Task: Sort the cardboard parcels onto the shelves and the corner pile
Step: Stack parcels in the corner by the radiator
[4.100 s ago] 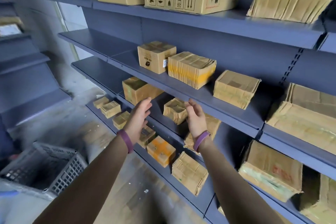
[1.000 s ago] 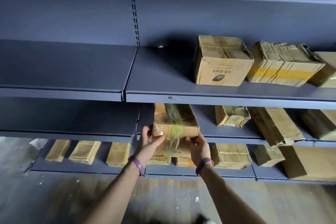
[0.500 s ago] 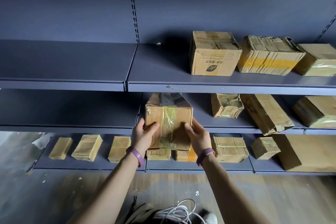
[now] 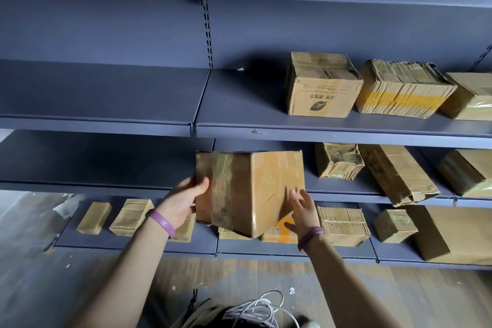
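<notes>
A taped brown cardboard parcel (image 4: 247, 192) hangs in the air in front of the second-lowest shelf (image 4: 93, 160), turned so one vertical edge faces me. My left hand (image 4: 183, 201) grips its left side, thumb on the front face and fingers behind. My right hand (image 4: 302, 212) presses flat against the lower right face with fingers spread. Both wrists wear purple bands.
The shelf above (image 4: 119, 96) carries a leaf-logo box (image 4: 322, 88) and a yellow-banded parcel (image 4: 402, 90) at its right. More parcels (image 4: 338, 160) lie right of my hands. Small parcels (image 4: 94, 217) line the bottom shelf. A white cable coil (image 4: 255, 309) lies on the floor.
The parcel has come off the shelf toward me and rotated, so an edge now faces me. My right hand slid from the front corner to the right face.
</notes>
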